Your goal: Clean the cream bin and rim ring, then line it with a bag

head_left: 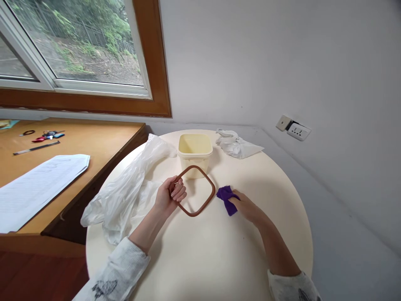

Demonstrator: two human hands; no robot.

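Observation:
My left hand [171, 193] is closed around one side of a brown, rounded-square frame [210, 200], held up over the round table. The frame's middle is open, and the tabletop shows through it. To its right, my right hand [247, 205] grips a crumpled purple cloth [228, 199], which is apart from the frame. Just behind the frame stands a pale yellow plastic tub [196, 158], upright and without a lid. The frame's top corner overlaps the tub's lower front in view.
A crumpled clear plastic bag [125, 196] covers the left side of the white round table [200, 263]. A smaller white bag [236, 145] lies at the back right. On the left, a wooden desk [109, 133] holds papers [40, 188], a pen [36, 148] and keys [49, 134].

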